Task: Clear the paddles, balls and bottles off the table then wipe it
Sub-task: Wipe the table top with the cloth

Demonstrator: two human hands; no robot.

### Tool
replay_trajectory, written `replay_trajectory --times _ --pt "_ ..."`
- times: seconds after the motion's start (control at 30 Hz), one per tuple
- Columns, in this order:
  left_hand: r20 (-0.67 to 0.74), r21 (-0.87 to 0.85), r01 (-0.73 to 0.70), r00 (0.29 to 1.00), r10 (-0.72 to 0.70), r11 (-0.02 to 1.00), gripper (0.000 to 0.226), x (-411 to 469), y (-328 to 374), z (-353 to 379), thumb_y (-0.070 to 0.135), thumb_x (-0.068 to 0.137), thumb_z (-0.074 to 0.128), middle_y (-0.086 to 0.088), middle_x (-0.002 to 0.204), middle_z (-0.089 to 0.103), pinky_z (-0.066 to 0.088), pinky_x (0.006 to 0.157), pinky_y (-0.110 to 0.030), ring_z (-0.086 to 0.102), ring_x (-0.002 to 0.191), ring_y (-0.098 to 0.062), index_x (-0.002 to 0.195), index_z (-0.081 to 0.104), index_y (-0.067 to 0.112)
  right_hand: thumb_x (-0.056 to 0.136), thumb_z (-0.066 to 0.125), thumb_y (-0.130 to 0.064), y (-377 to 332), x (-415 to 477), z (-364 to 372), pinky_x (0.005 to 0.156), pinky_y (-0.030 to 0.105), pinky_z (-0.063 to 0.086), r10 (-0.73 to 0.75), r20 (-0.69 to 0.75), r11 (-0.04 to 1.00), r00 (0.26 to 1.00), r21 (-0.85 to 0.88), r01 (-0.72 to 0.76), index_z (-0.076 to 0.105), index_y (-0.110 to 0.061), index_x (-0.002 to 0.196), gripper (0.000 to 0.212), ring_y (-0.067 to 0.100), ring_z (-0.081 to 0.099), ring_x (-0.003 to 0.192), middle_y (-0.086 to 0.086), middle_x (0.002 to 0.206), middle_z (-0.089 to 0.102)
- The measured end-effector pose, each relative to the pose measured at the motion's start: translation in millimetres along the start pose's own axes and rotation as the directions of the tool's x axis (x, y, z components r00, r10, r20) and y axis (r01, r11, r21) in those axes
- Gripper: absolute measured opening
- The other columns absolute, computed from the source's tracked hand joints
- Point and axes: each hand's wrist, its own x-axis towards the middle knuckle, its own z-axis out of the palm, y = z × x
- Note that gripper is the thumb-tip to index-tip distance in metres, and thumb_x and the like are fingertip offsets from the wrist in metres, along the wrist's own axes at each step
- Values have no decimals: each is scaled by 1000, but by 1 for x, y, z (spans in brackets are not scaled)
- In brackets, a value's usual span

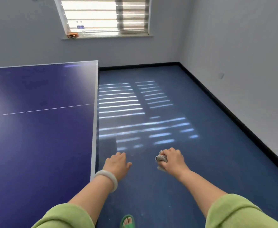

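While the right hand [173, 159] has its fingers curled tight round a crumpled grey cloth [161, 159], with tufts of fabric poking out on its thumb side, the left hand [117, 163] holds nothing, its fingers relaxed and pointing forward and its thumb spread outward. Both hands hang over the dark blue floor [167, 186] past the right-hand end of the dark blue table-tennis table with white border lines [36, 129]. The left hand is just beside the table's near corner and apart from it, and the right hand with the cloth is farther out from that end. A thick white bangle [107, 179] sits on the left wrist, close to the table's edge, and both forearms come out of rolled light green sleeves [233, 211]. A thin white line crosses the table top, which shines with pale glare. Beyond the table's far side, on the grey sill [107, 37] of a window with a striped blind, stand what look like clear bottles with blue labels [80, 27] and, beside them, small orange-brown things [72, 35] too small to tell apart. On the floor off the table's near corner, a foot in a green sandal [128, 221] shows at the bottom of the view.
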Motion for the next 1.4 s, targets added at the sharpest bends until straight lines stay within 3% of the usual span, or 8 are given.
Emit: replay_trajectory --times 0.1,0.2,0.53,0.77,1.03,1.17,1.3,1.4 --pt "-21 -28 81 996 -81 996 41 39 -18 -18 43 102 39 -3 129 51 39 101 -38 52 117 -24 131 45 16 88 59 -37 -17 64 3 90 29 34 -81 41 996 996 -18 82 64 -25 109 24 22 40 107 -3 109 51" --pt "-28 -83 143 989 -146 986 41 88 -39 -35 43 102 38 -3 127 50 41 99 -37 52 114 -23 131 46 15 88 60 -38 -35 133 6 85 29 32 -137 80 989 987 -45 140 64 -25 107 24 21 40 102 -5 101 47" --pt "-51 -121 347 934 -355 930 43 223 -105 -100 45 102 36 -2 129 47 40 98 -35 50 115 -21 133 43 17 85 63 -39 -101 333 -9 87 28 36 -257 180 948 949 -141 284 64 -29 113 30 24 47 110 -1 113 54" --pt "-64 -218 542 822 -566 812 40 307 -132 -126 46 100 41 -1 124 45 42 97 -34 49 111 -19 129 44 19 86 63 -37 -149 475 -2 90 28 38 -435 288 871 853 -108 480 62 -27 118 34 25 46 113 -1 117 53" --pt "13 -359 756 590 -807 547 39 375 -125 -146 47 99 42 -2 138 37 37 102 -33 41 124 -20 128 42 21 92 56 -31 -218 605 5 99 33 37 -647 439 687 623 -18 726 59 -24 123 32 26 41 114 0 121 50" --pt "51 -404 819 465 -884 407 46 379 -130 -143 47 100 41 -3 145 32 33 109 -34 35 133 -21 136 38 20 89 56 -29 -258 625 32 94 34 42 -715 511 574 476 42 817 61 -24 116 28 25 42 109 -1 113 50" --pt "104 -435 864 328 -939 253 53 376 -159 -137 47 101 38 -7 155 22 25 115 -37 22 144 -25 144 32 18 89 57 -34 -309 633 64 92 29 35 -788 534 419 307 99 903 59 -26 118 30 24 44 106 -3 113 52" --pt "135 -445 879 253 -958 169 55 376 -189 -129 46 101 37 -9 159 15 20 120 -41 13 149 -29 147 27 17 87 62 -39 -339 632 91 92 25 31 -831 510 349 222 167 922 61 -29 115 30 21 47 106 -8 110 54"
